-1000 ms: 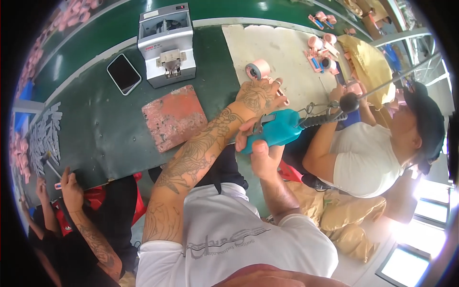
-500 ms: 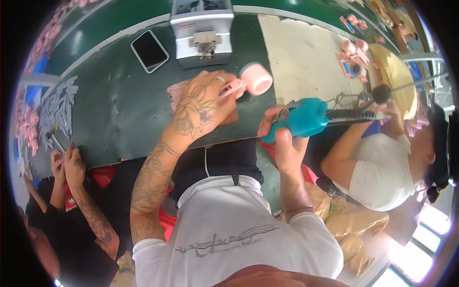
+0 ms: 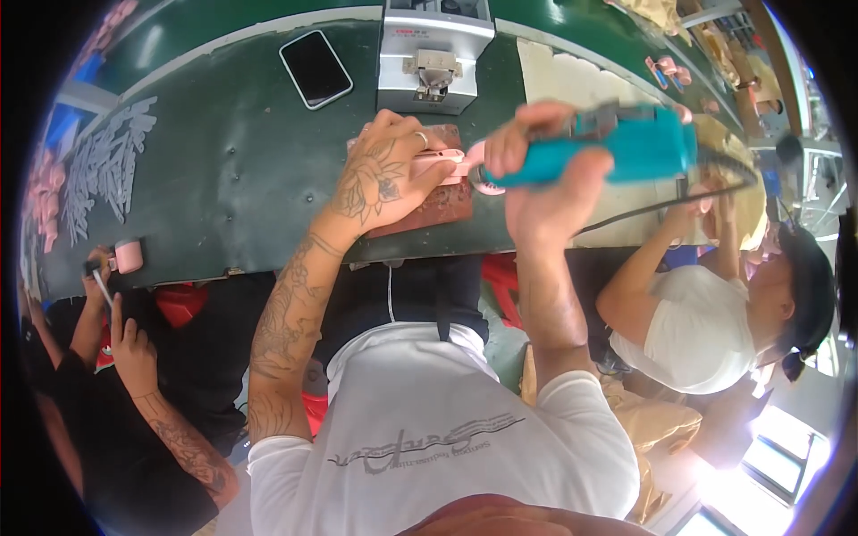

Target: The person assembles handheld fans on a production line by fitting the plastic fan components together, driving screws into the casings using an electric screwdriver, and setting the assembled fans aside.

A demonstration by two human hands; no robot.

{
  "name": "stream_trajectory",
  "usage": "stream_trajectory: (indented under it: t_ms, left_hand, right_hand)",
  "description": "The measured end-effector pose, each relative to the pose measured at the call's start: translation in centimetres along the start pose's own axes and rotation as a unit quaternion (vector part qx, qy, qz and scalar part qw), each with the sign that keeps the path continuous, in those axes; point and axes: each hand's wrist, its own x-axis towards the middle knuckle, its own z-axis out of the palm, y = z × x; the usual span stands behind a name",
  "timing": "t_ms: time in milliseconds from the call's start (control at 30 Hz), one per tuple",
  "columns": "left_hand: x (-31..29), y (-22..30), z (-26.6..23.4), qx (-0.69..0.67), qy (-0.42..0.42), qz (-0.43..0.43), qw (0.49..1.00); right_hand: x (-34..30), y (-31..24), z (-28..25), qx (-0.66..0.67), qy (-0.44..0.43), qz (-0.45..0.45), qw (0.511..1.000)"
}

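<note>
My left hand (image 3: 380, 179), with a ring on one finger, presses a pink plastic piece with a round head (image 3: 440, 164) down onto a reddish-brown pad (image 3: 438, 211). The thumb and fingers close around its slim body, and the round head points right. In my right hand (image 3: 556, 204) is a teal corded electric screwdriver (image 3: 617, 150), held nearly level and blurred by motion. Its front end is close to the pink head; the fingers hide the tip, so I cannot tell if they touch.
Behind the pad stands a grey metal machine (image 3: 427, 67), with a phone (image 3: 315, 70) to its left. Grey strips (image 3: 109, 165) lie far left. A pale sheet (image 3: 559, 85) covers the table's right. Co-workers sit on both sides; the left one holds a pink piece (image 3: 129, 256).
The pink piece has come down from the air onto the pad, its head now lower. My right hand has swung the screwdriver up and over beside it. The view has shifted slightly.
</note>
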Motion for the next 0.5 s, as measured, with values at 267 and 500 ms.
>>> stream_trajectory:
  t_ms: [267, 500]
  left_hand:
    - [-0.8, -0.4, 0.5, 0.069, -0.016, 0.024, 0.997]
    - [-0.4, -0.4, 0.7, 0.066, -0.048, -0.007, 0.997]
  right_hand:
    - [9.0, 5.3, 3.1, -0.118, -0.006, -0.136, 0.984]
    - [10.8, 7.6, 3.3, -0.106, -0.008, -0.156, 0.982]
